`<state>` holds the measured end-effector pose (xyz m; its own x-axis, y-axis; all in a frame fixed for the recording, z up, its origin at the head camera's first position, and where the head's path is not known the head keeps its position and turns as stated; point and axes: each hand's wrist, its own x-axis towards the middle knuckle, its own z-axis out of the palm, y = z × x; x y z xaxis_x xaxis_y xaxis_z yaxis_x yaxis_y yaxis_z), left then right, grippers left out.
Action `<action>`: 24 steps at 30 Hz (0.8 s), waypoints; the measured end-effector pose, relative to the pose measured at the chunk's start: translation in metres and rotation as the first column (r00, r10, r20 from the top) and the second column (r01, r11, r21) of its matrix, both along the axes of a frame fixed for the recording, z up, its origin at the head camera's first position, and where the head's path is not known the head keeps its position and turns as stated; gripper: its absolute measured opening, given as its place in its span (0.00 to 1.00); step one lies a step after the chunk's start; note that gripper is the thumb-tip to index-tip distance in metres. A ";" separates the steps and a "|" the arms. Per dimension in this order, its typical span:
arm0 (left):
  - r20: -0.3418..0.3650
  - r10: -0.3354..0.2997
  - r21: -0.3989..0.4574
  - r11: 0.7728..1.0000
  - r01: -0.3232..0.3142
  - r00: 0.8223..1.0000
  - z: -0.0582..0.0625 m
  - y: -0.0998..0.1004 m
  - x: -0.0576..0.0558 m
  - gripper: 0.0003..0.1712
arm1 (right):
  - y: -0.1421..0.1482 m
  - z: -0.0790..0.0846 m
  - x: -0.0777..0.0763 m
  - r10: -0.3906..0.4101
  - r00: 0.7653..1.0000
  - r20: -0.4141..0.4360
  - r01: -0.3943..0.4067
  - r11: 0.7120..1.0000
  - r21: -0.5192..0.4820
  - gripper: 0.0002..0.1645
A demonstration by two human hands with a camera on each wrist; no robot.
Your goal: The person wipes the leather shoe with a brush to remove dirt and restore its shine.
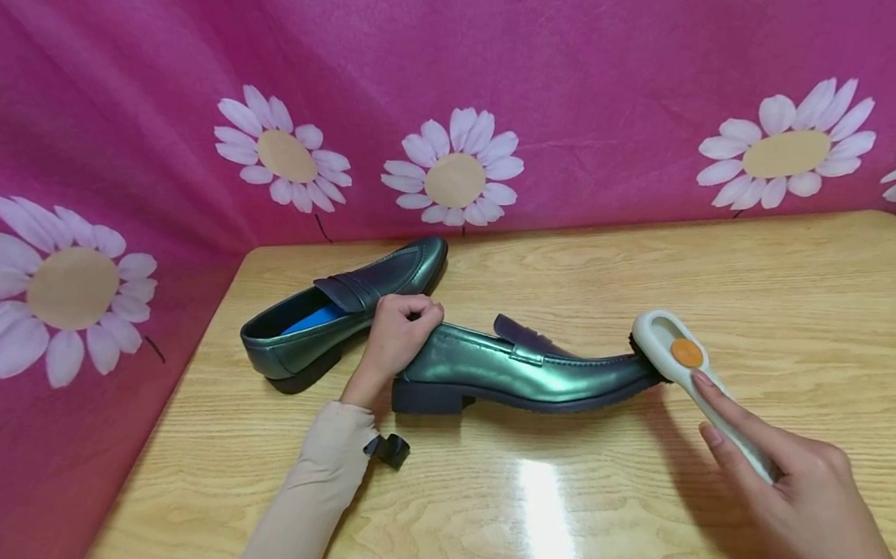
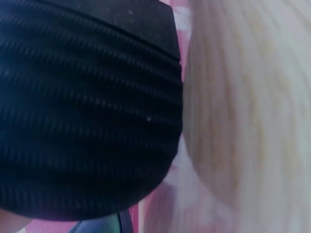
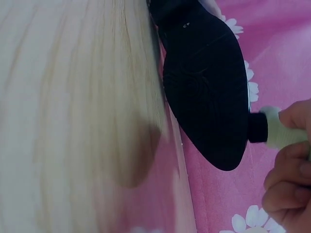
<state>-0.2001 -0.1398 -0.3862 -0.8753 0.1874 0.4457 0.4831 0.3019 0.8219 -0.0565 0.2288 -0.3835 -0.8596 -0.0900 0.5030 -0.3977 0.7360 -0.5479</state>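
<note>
Evidently the right hand [image 1: 807, 487] has a firm hold of the brush [image 1: 673, 366], fingers wrapped about its handle and the index finger stretched up near the orange button [image 1: 687, 353]. Its dark bristles [image 1: 642, 352] press on the toe of the near shoe [image 1: 549, 380]. At that shoe's other end, the left hand [image 1: 402, 332] is curled tight, gripping the rim above the heel. Between the two hands, the shoe is held up off the table [image 1: 792, 303], toe to the right; both wrist views show its dark sole.

Farther off to the left, the other shoe [image 1: 342, 296] stands upright on the table, toe towards the far side, with neither brush nor grip on it. Behind hangs a pink flowered cloth [image 1: 614, 95].

I'd judge the brushing under way at the toe and unfinished. Both shoes look glossy, so I can't tell which parts are done or whether the other shoe needs a turn.
</note>
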 end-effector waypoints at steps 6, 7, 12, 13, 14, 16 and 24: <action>0.002 0.001 -0.001 1.000 -0.001 1.000 -0.002 0.000 -0.001 0.24 | 0.000 -0.001 -0.003 0.044 0.995 -0.095 -0.042 0.999 0.022 0.30; 0.001 0.001 -0.001 1.000 -0.001 1.000 -0.002 0.000 -0.001 0.24 | 0.001 -0.002 -0.003 0.033 0.994 -0.107 -0.029 0.999 0.035 0.30; 0.004 0.005 0.000 1.000 -0.005 1.000 -0.001 0.000 -0.001 0.24 | 0.007 -0.003 -0.006 -0.033 0.987 -0.154 0.054 0.989 0.135 0.31; 0.006 0.005 0.001 1.000 -0.005 1.000 -0.001 0.000 -0.001 0.24 | 0.008 -0.003 -0.007 -0.046 0.987 -0.153 0.068 0.987 0.147 0.32; 0.007 0.005 0.001 1.000 -0.005 1.000 -0.001 0.000 0.000 0.24 | 0.009 -0.004 -0.007 -0.053 0.988 -0.148 0.076 0.985 0.156 0.32; 0.010 0.005 0.001 1.000 -0.005 1.000 -0.001 0.000 0.000 0.24 | 0.011 -0.005 -0.008 -0.064 0.989 -0.130 0.085 0.983 0.161 0.33; 0.009 0.000 -0.001 1.000 0.000 1.000 0.000 0.000 0.001 0.24 | 0.010 -0.004 -0.005 -0.082 0.997 -0.006 0.082 0.995 0.064 0.33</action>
